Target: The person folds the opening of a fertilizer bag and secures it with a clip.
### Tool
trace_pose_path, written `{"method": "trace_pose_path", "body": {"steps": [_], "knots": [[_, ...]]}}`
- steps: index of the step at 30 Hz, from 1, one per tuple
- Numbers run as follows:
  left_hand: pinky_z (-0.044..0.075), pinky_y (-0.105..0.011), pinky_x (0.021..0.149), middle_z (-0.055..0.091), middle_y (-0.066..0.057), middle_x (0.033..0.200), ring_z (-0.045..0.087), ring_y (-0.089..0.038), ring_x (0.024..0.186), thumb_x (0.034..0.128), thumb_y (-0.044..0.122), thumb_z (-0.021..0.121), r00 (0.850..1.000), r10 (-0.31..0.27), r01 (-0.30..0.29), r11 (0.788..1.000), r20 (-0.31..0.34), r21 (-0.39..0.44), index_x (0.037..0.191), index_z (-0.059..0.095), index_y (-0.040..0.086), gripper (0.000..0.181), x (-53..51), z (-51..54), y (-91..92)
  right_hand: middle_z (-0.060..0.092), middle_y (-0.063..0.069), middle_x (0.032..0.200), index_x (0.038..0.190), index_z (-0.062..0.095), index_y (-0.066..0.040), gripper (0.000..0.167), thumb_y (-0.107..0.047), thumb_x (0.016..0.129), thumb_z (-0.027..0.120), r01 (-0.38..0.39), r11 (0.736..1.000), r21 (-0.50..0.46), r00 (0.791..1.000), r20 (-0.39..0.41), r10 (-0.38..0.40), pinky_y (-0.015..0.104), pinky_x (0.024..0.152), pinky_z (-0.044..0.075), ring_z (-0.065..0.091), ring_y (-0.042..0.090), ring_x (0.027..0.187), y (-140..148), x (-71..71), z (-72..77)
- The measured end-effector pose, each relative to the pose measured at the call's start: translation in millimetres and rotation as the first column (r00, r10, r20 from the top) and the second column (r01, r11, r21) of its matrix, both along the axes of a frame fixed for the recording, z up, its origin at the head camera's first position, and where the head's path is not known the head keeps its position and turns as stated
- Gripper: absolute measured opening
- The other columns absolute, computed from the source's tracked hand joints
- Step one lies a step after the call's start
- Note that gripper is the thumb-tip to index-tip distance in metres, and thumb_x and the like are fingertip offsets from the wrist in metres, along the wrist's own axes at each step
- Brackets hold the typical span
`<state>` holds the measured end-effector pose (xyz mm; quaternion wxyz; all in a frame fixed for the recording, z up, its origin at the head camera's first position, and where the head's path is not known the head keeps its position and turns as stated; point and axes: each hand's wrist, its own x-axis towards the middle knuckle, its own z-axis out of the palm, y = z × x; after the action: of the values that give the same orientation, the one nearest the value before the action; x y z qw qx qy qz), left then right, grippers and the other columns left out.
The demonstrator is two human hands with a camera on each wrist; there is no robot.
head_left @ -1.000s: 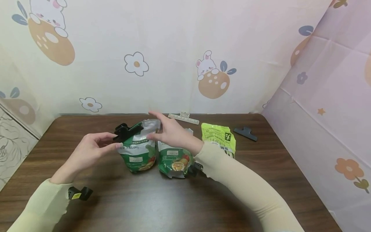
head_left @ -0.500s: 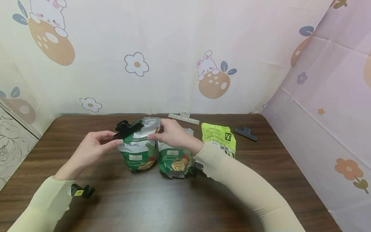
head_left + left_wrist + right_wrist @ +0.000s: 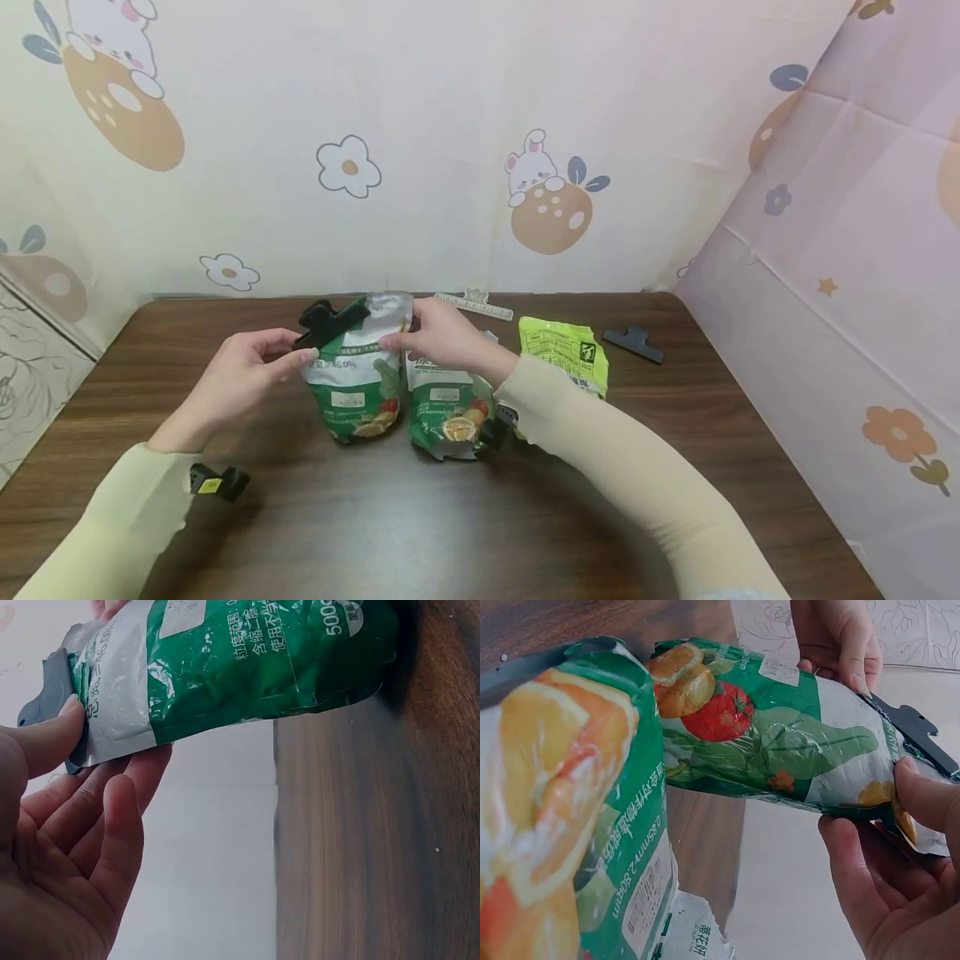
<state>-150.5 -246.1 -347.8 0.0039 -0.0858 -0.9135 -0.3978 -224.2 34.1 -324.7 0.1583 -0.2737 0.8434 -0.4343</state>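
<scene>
A green and white bag (image 3: 352,392) stands on the table with a black clip (image 3: 330,323) slanting across its upper left part. My left hand (image 3: 236,379) pinches the bag's left edge by the clip's end; in the left wrist view the thumb lies on the front of the bag (image 3: 225,667), against the clip (image 3: 54,694). My right hand (image 3: 453,340) grips the upper right edge of that bag, thumb in front, as the right wrist view also shows at the bag (image 3: 780,739). The silvery top sticks up beyond the clip.
A second green bag (image 3: 447,417) stands close on the right, partly under my right wrist. Further right lies a yellow-green packet (image 3: 562,350), then a dark clip (image 3: 633,343). A ruler-like clip (image 3: 476,305) lies at the table's back edge.
The clipped bag's top has risen a little and the bag stands more upright. The clip has moved up slightly with it, and both hands keep their hold.
</scene>
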Motion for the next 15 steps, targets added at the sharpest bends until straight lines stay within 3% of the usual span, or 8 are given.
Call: {"method": "trace_pose_path", "body": {"steps": [6, 10, 15], "knots": [[0.054, -0.035, 0.071, 0.071, -0.008, 0.096, 0.064, -0.029, 0.086, 0.0957, 0.044, 0.065, 0.999, 0.005, -0.005, 1.000, 0.043, 0.001, 0.115, 0.068, 0.006, 0.043, -1.7, -1.8, -1.5, 0.071, 0.002, 0.092, 0.113, 0.069, -0.010, 0.027, -0.024, 0.091, 0.075, 0.000, 1.000, -0.016, 0.998, 0.058, 0.001, 0.044, 0.076, 0.057, 0.071, 0.029, 0.085, -2.1, -2.6, -1.8], [0.054, -0.039, 0.076, 0.071, -0.008, 0.099, 0.064, -0.027, 0.090, 0.0962, 0.046, 0.064, 0.996, 0.008, -0.010, 1.000, 0.086, 0.018, 0.117, 0.067, 0.005, 0.046, -2.8, -5.6, -3.2, 0.071, 0.002, 0.089, 0.112, 0.069, -0.010, 0.026, -0.026, 0.092, 0.074, -0.002, 1.000, 0.009, 0.998, 0.059, 0.002, 0.046, 0.073, 0.057, 0.071, 0.030, 0.080, -3.8, -3.9, -5.3], [0.052, -0.043, 0.079, 0.070, -0.008, 0.102, 0.062, -0.030, 0.094, 0.0966, 0.050, 0.061, 0.991, 0.009, -0.015, 0.999, 0.135, 0.044, 0.121, 0.065, 0.006, 0.051, -4.2, -9.0, -3.9, 0.072, 0.011, 0.090, 0.110, 0.066, -0.011, 0.029, -0.033, 0.093, 0.072, 0.007, 0.996, 0.084, 1.000, 0.025, -0.010, 0.036, 0.064, 0.056, 0.071, 0.031, 0.077, -5.6, -4.8, -8.4]]}}
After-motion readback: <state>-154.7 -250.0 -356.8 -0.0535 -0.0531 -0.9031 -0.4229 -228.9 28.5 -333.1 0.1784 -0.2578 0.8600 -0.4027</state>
